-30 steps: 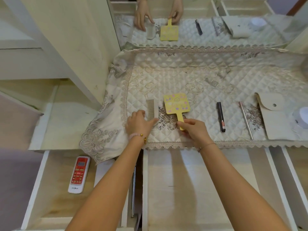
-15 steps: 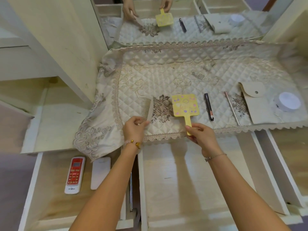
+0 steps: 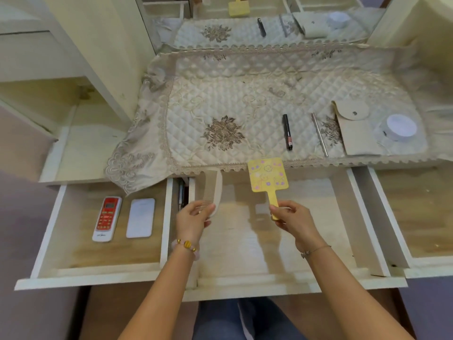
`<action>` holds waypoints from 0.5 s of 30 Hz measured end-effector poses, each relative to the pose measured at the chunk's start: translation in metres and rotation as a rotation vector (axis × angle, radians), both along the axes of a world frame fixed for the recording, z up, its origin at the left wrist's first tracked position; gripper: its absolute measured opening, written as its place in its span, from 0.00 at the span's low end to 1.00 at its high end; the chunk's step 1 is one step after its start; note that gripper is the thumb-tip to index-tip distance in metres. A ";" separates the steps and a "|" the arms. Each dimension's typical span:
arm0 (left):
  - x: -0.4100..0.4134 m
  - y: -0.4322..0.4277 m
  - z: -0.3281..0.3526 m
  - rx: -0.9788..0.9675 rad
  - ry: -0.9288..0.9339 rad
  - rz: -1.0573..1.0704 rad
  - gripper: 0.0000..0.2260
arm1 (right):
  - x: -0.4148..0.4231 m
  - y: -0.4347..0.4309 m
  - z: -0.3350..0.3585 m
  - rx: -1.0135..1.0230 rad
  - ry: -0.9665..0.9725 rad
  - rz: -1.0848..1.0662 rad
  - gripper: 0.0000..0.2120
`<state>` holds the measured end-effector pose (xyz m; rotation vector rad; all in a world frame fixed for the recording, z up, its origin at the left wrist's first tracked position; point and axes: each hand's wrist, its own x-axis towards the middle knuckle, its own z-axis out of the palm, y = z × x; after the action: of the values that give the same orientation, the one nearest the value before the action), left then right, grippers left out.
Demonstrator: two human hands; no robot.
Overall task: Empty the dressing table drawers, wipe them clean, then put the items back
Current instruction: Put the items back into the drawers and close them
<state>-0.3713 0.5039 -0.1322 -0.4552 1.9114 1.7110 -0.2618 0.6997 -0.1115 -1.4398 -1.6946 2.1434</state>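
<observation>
My left hand (image 3: 192,219) pinches the end of a cream comb (image 3: 213,190) and holds it above the open middle drawer (image 3: 245,253). My right hand (image 3: 291,218) grips the handle of a yellow hand mirror (image 3: 267,175), also over that drawer. On the quilted table cover (image 3: 245,94) lie a black pen-like tube (image 3: 286,131), a thin metal stick (image 3: 320,134), a beige pouch (image 3: 355,128) and a white round jar (image 3: 400,126). The open left drawer (image 3: 73,253) holds a red and white remote (image 3: 107,218) and a white flat case (image 3: 140,217).
An open right drawer (image 3: 421,217) stands pulled out beside the middle one. A mirror (image 3: 245,18) at the back reflects the table top. A cabinet panel (image 3: 103,45) and a low shelf (image 3: 81,143) stand to the left. My knees are under the drawers.
Both hands lifted the comb and the yellow mirror off the table cover and drew them back toward me, over the middle drawer. The view tilted down.
</observation>
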 end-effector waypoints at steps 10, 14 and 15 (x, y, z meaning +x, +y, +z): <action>0.058 0.005 -0.036 0.022 -0.170 0.064 0.12 | 0.048 -0.009 -0.046 -0.069 -0.140 0.083 0.03; 0.060 0.008 -0.052 -0.001 -0.217 0.085 0.14 | 0.047 -0.014 -0.071 -0.099 -0.214 0.096 0.04; 0.058 0.009 -0.056 -0.012 -0.227 0.087 0.14 | 0.045 -0.015 -0.075 -0.107 -0.224 0.101 0.04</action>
<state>-0.3130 0.5130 -0.1885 -0.7149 1.7616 1.6256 -0.2172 0.6844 -0.1869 -1.7164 -1.7841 2.2289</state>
